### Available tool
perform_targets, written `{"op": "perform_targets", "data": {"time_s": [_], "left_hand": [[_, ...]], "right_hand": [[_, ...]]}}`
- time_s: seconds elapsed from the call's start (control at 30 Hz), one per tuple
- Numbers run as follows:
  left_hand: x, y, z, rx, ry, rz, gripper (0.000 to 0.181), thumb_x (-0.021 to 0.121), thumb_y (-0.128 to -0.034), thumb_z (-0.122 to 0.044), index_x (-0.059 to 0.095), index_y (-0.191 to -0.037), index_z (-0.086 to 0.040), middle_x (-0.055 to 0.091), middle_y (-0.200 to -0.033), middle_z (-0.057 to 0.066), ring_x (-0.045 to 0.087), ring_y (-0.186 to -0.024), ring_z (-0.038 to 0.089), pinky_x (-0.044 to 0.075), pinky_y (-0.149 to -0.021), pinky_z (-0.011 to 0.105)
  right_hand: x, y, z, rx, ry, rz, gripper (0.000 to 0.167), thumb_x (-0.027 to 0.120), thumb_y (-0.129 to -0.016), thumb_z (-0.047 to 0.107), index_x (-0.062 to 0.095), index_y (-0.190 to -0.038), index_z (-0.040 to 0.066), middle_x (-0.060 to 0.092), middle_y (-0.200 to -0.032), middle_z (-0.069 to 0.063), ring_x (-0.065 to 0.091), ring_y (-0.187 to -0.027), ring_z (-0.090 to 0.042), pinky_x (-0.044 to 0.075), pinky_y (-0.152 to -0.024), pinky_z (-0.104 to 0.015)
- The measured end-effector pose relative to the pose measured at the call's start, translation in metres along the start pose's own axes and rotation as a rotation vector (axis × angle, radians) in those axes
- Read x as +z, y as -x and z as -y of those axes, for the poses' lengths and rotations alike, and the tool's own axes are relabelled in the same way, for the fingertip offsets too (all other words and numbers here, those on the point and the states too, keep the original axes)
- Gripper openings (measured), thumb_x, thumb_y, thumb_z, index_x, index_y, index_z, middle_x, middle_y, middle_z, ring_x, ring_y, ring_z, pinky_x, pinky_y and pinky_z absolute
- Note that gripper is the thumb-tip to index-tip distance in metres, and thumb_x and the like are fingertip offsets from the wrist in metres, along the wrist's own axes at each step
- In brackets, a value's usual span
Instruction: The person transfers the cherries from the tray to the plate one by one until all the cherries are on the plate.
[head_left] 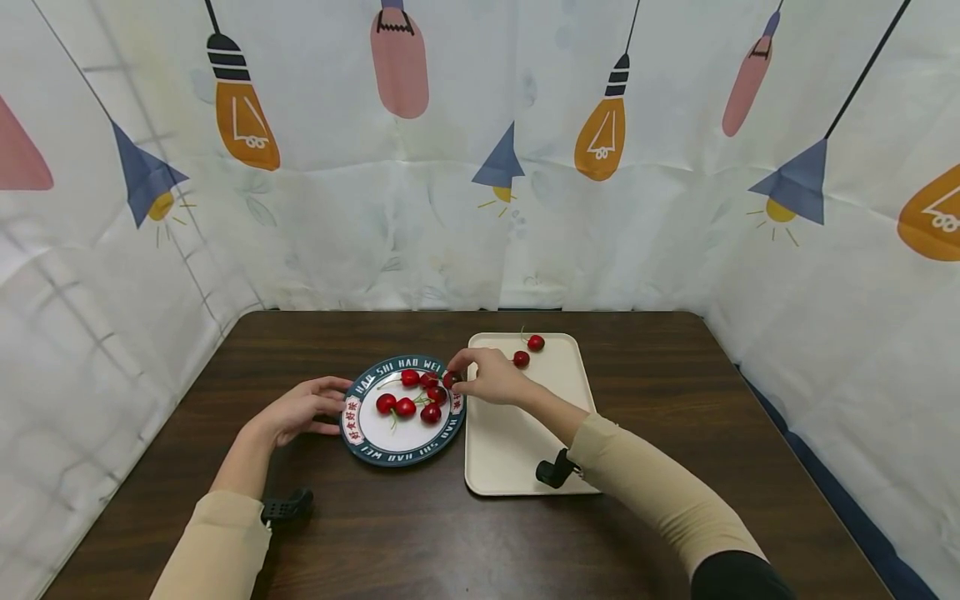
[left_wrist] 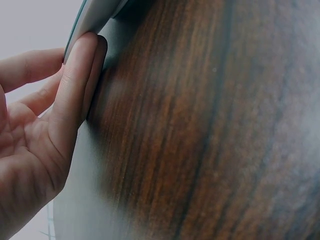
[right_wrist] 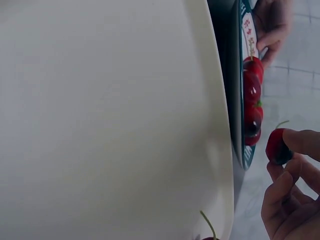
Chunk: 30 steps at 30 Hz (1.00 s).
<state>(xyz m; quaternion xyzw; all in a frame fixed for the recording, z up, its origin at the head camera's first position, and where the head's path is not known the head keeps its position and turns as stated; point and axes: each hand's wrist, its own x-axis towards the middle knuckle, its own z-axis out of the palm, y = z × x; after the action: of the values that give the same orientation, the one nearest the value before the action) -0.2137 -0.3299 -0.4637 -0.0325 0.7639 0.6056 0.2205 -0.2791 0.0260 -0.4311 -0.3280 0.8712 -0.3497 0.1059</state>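
A round plate with a dark teal lettered rim (head_left: 397, 457) holds several red cherries (head_left: 406, 407). At its left edge my left hand (head_left: 303, 408) touches the rim; in the left wrist view the fingers (left_wrist: 75, 75) lie against the plate's edge (left_wrist: 95, 20). My right hand (head_left: 491, 377) is over the plate's right rim, pinching a dark red cherry (right_wrist: 278, 146) between thumb and fingers, its stem showing. In the right wrist view this cherry is apart from the plate's other cherries (right_wrist: 252, 86).
A cream rectangular tray (head_left: 510, 458) stands right of the plate, beneath my right forearm. Two cherries lie near its far end, one (head_left: 536, 342) behind the other (head_left: 521, 359). A printed curtain (head_left: 450, 242) hangs behind the brown wooden table (head_left: 390, 533).
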Motion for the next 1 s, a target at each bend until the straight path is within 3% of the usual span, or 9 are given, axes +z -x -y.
{"op": "perform_targets", "data": {"time_s": [0.2, 0.57, 0.83, 1.0], "left_hand": [[0.000, 0.000, -0.001, 0.001, -0.003, -0.001, 0.058, 0.057, -0.1029, -0.008, 0.032, -0.153, 0.005, 0.052, -0.131, 0.025, 0.062, -0.104, 0.027, 0.060, -0.088, 0.044], [0.000, 0.000, -0.001, 0.002, 0.000, 0.005, 0.058, 0.056, -0.1031, -0.008, 0.031, -0.153, 0.005, 0.051, -0.133, 0.025, 0.061, -0.105, 0.027, 0.060, -0.088, 0.044], [-0.001, 0.000, 0.000, 0.004, 0.001, 0.011, 0.058, 0.056, -0.1036, -0.008, 0.031, -0.154, 0.005, 0.052, -0.134, 0.026, 0.061, -0.106, 0.027, 0.060, -0.089, 0.044], [-0.001, -0.001, 0.001, 0.000, 0.002, 0.009, 0.058, 0.056, -0.1035, -0.009, 0.030, -0.154, 0.005, 0.050, -0.135, 0.026, 0.061, -0.107, 0.028, 0.060, -0.089, 0.044]], "right_hand": [[0.003, -0.002, 0.008, 0.001, -0.010, 0.014, 0.025, 0.078, -0.091, 0.015, 0.072, -0.116, 0.011, 0.070, -0.109, -0.003, 0.062, -0.103, -0.028, 0.050, -0.077, -0.029], [0.014, -0.008, 0.018, 0.000, -0.024, 0.033, 0.028, 0.076, -0.094, 0.015, 0.071, -0.121, 0.010, 0.070, -0.112, -0.002, 0.062, -0.109, -0.026, 0.052, -0.091, -0.031], [0.021, -0.013, 0.020, -0.007, -0.049, 0.035, 0.029, 0.078, -0.092, 0.018, 0.070, -0.120, 0.013, 0.071, -0.112, -0.001, 0.063, -0.109, -0.025, 0.053, -0.089, -0.026], [0.021, -0.012, 0.021, -0.009, -0.059, 0.037, 0.033, 0.077, -0.093, 0.019, 0.069, -0.124, 0.009, 0.070, -0.117, -0.006, 0.063, -0.110, -0.027, 0.053, -0.089, -0.027]]}}
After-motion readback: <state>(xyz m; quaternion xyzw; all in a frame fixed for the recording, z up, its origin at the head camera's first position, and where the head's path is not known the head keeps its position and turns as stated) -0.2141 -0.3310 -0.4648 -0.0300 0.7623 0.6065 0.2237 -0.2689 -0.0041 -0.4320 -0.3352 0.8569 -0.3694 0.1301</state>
